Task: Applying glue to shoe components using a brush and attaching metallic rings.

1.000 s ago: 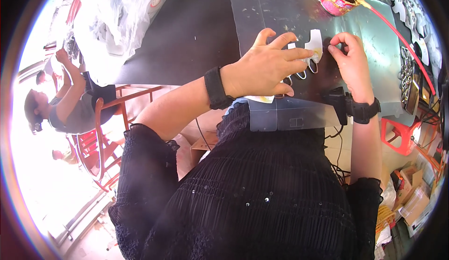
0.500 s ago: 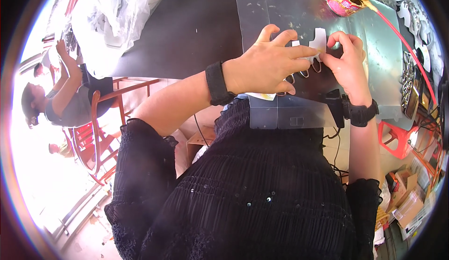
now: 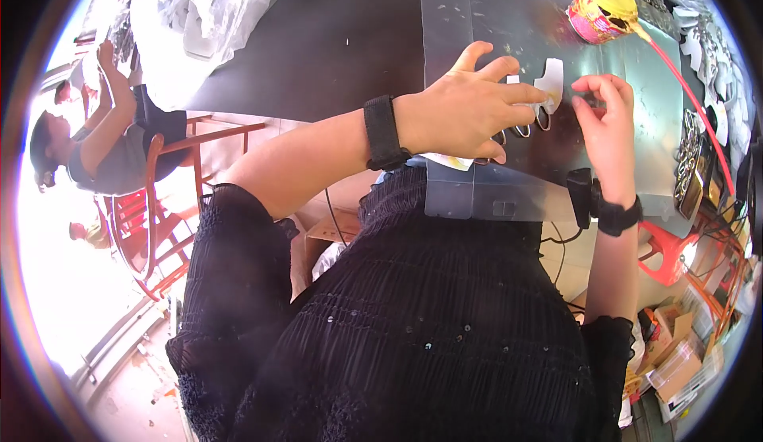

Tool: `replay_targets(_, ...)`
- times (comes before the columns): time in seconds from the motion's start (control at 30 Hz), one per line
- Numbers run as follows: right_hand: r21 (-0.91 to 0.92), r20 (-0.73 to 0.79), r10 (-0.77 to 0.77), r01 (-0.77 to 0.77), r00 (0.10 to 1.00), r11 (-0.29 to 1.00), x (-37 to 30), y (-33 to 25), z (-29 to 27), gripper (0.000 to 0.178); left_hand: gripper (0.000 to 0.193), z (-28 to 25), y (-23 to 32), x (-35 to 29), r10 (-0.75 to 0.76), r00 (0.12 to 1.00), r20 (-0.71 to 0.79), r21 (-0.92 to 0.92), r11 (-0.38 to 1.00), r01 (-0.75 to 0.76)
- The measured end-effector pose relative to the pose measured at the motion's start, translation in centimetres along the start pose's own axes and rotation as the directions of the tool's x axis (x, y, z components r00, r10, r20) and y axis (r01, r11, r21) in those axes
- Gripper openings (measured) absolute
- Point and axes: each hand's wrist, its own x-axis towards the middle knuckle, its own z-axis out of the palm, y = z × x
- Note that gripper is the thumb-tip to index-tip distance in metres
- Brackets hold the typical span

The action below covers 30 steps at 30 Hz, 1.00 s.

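On the table, my left hand (image 3: 469,112) lies palm down with its fingers spread. Its index fingertip rests on the lower part of a small white shaped piece (image 3: 550,76). Below that piece shows a metal loop (image 3: 544,122), with another metal loop (image 3: 522,130) beside it. A second white piece (image 3: 513,80) is mostly hidden behind my left fingers. My right hand (image 3: 610,120) hovers just right of the white piece, fingers bent, thumb and index tip slightly apart with nothing visible between them. A white and yellow sheet (image 3: 450,160) sticks out under my left wrist.
A pink and yellow can (image 3: 598,17) with a yellow lid and a red tube (image 3: 691,96) stands at the far right. Metal rings (image 3: 690,152) and white scraps (image 3: 719,88) lie along the right edge. A plastic bag (image 3: 203,25) is far left; a person (image 3: 103,152) sits beyond.
My right hand has drawn back to the right from the white piece, its fingers now apart from it. My left hand stays over the pieces. The whole view has shifted slightly.
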Motion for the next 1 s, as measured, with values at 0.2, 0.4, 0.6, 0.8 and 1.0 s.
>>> replay_targets(0.2, -0.289, -0.007, -0.314, 0.299, 0.949, 0.91, -1.5, -1.4, 0.9, 0.019, 0.052, 0.1, 0.0, -0.1, -0.009, 1.0, -0.003, -0.007, 1.0, 0.009)
replay_targets(0.4, -0.407, 0.009, -0.334, 0.309, 0.943, 0.86, -1.5, -1.2, 1.0, 0.016, 0.057, -0.3, 0.3, -0.2, -0.012, 1.0, -0.001, 0.004, 1.0, 0.012)
replay_targets(0.6, -0.387, -0.009, -0.239, 0.217, 0.971, 0.896, -1.5, -0.5, 1.0, 0.016, 0.057, -0.2, 0.1, 0.1, -0.005, 1.0, 0.022, -0.002, 1.0, 0.005)
replay_targets(0.8, -0.34, -0.002, -0.181, 0.169, 0.984, 0.925, -1.4, -0.4, 1.1, 0.016, 0.054, -0.3, 0.0, 0.0, 0.027, 0.999, 0.025, -0.008, 1.0, -0.027)
replay_targets(1.0, -0.327, -0.007, -0.188, 0.176, 0.982, 0.929, -1.3, -0.1, 1.0, 0.017, 0.053, -0.8, 0.4, 0.3, 0.012, 1.0, -0.023, -0.052, 0.999, -0.013)
